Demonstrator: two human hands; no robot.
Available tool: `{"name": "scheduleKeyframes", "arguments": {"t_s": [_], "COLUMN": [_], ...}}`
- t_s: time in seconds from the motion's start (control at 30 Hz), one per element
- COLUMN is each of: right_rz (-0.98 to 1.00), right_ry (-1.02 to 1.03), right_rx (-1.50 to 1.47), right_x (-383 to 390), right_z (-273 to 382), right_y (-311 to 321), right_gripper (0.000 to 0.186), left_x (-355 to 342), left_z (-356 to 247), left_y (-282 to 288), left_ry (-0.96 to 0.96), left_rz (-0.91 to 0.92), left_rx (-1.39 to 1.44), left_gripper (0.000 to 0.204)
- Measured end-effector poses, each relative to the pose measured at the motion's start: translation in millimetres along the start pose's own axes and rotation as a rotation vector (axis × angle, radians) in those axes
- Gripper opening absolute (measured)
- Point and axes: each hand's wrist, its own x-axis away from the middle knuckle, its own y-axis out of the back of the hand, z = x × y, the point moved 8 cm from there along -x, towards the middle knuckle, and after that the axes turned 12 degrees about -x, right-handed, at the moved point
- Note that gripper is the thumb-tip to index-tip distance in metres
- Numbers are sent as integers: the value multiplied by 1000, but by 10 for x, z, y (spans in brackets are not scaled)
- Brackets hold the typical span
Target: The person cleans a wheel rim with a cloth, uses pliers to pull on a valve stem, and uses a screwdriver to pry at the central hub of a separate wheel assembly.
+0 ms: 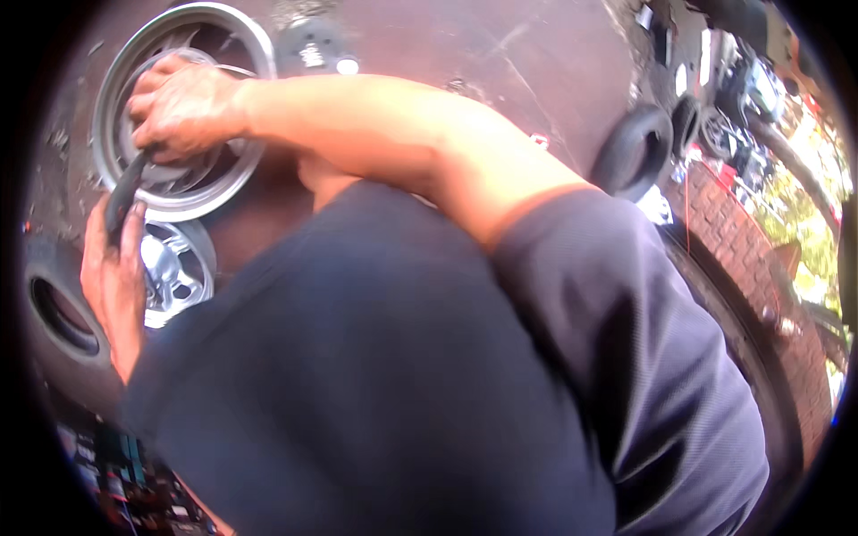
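A large silver wheel rim (255, 179) lies on the dark floor at the upper left. Over its middle, my right hand (192, 105) is closed with its fingers curled down, and whatever they grip is hidden beneath them. At the rim's near left edge, my left hand (114, 277) is wrapped round a dark, elongated tool with a thick handle (123, 198). That tool slants up toward my right hand, its far end reaching the curled fingers. Partly covered by the big rim and my body is a second silver wheel (201, 255).
A tyre (54, 357) lies at the left, and another tyre (633, 154) stands at the right. A dark round part (308, 37) and a small white disc (348, 66) are beyond the rim. Brick paving (742, 232) runs along the right, with clutter at the lower left.
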Motion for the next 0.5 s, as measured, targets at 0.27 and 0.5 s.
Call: {"name": "scheduleKeyframes", "arguments": {"t_s": [0.27, 0.5], "right_rz": [12, -37], "right_ry": [-122, -25], "right_rx": [-186, -97], "right_x": [10, -177], "right_z": [-31, 44], "right_y": [93, 31], "right_gripper": [25, 32], "left_x": [-90, -95], "left_z": [-147, -176], "left_y": [15, 116], "left_ry": [-168, 127], "left_rz": [-99, 13], "left_rx": [86, 531], "left_gripper": [34, 36]}}
